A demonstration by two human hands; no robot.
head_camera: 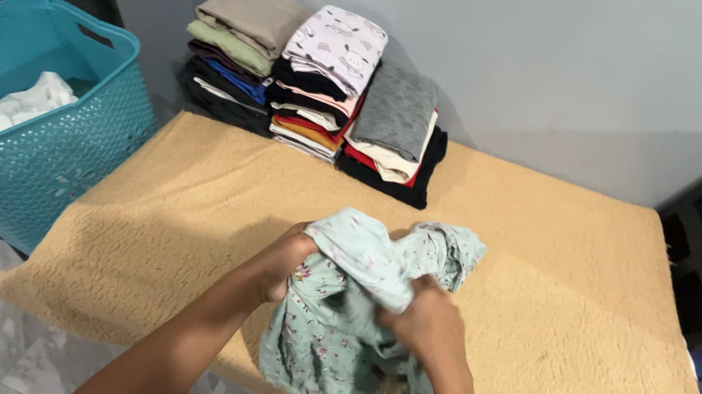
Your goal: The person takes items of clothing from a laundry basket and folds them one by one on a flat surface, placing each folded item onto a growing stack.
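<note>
Both hands, the left hand and right hand, are clenched on a bunched floral garment held above the tan mat, near whose front edge the hanging hem could probably be dragged off.

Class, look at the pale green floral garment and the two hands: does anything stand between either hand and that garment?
Nothing visible does. The left hand and the right hand both already grip the bunched pale green floral garment directly, above the tan fleece mat.
</note>
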